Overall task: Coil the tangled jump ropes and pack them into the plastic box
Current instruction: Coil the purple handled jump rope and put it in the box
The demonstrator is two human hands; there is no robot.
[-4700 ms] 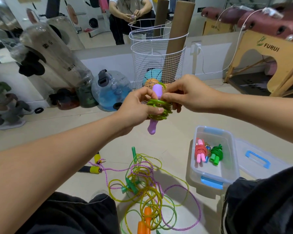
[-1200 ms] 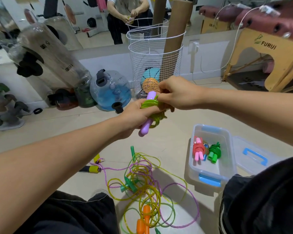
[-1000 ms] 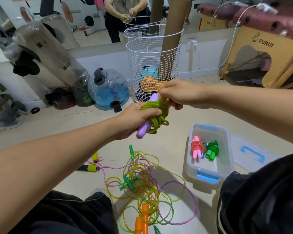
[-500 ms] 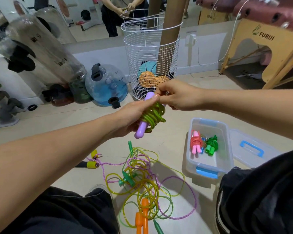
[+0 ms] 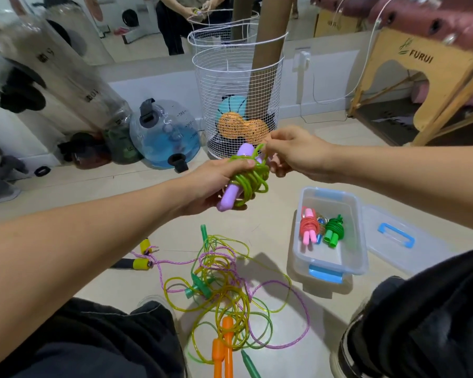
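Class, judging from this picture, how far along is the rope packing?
Done: two coiled ropes, pink and dark green, lie in the plastic box. In hand: the left hand holds the purple-handled green rope while the right hand pinches its end. Left: the tangled pile.

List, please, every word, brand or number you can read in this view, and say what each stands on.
"FURUI": beside a leaf logo on the light wooden panel.
Scale numbers on the clear round blue-tinted water jug: too small to read.
Dark marks on the tall clear plastic cylinders: too blurred to read.
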